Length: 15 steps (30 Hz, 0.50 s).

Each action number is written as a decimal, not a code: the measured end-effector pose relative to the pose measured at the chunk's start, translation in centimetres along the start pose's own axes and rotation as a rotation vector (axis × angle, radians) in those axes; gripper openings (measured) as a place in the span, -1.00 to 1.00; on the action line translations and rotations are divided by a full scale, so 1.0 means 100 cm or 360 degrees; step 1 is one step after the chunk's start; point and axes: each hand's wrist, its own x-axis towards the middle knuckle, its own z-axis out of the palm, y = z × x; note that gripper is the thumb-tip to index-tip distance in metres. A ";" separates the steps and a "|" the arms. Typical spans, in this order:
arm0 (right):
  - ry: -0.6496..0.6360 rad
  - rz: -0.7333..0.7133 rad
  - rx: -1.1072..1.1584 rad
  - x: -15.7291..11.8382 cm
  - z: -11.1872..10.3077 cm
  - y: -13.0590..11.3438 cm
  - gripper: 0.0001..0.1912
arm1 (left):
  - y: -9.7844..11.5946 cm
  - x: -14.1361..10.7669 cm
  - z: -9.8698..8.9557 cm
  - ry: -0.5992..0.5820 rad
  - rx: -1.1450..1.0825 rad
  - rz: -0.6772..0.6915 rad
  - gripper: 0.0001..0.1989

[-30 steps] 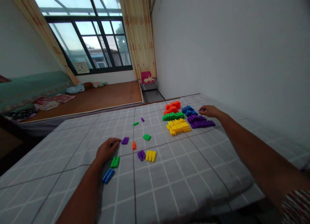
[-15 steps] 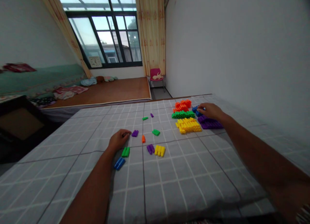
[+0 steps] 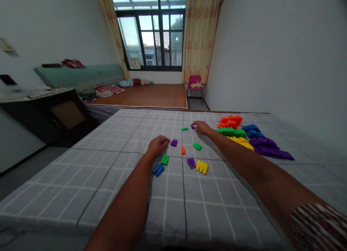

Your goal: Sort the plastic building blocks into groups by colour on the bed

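My right hand (image 3: 202, 128) reaches to the far middle of the table, its fingertips pinched on a small purple plastic building block (image 3: 192, 127). Just left of it lies a single green block (image 3: 184, 128). My left hand (image 3: 158, 145) rests on the cloth with its fingers curled; whether they hold anything is hidden. By its fingertips is a purple pair of blocks (image 3: 174, 143). Nearer my left wrist lie a green pair (image 3: 164, 160) and a blue pair (image 3: 158, 169). Between my arms are an orange block (image 3: 183, 150), a green piece (image 3: 197, 146), a purple pair (image 3: 191, 163) and yellow joined blocks (image 3: 202, 167).
At the right stand stacks of joined blocks: orange (image 3: 230, 121), green (image 3: 231, 132), blue (image 3: 252, 130), purple (image 3: 268, 148), and yellow (image 3: 242, 142) partly behind my right forearm. A checked grey cloth (image 3: 121, 186) covers the table. Beyond are a bed platform (image 3: 159, 94) and a pink chair (image 3: 195, 81).
My right hand has moved left from the blue stack to the small purple block at the far middle. My left hand stays by the purple pair. The camera view has turned left.
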 end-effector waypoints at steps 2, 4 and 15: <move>0.0024 0.0001 0.0012 0.008 0.004 -0.010 -0.71 | 0.000 0.000 0.001 0.0000 -0.0005 -0.0012 -0.71; 0.0034 -0.0080 0.0037 0.010 0.008 -0.026 -0.72 | 0.000 0.000 0.001 0.0009 -0.0012 -0.0017 -0.71; -0.0331 -0.0629 0.0003 -0.021 0.021 -0.102 -0.64 | 0.001 0.002 -0.002 -0.0013 0.0022 -0.0021 -0.71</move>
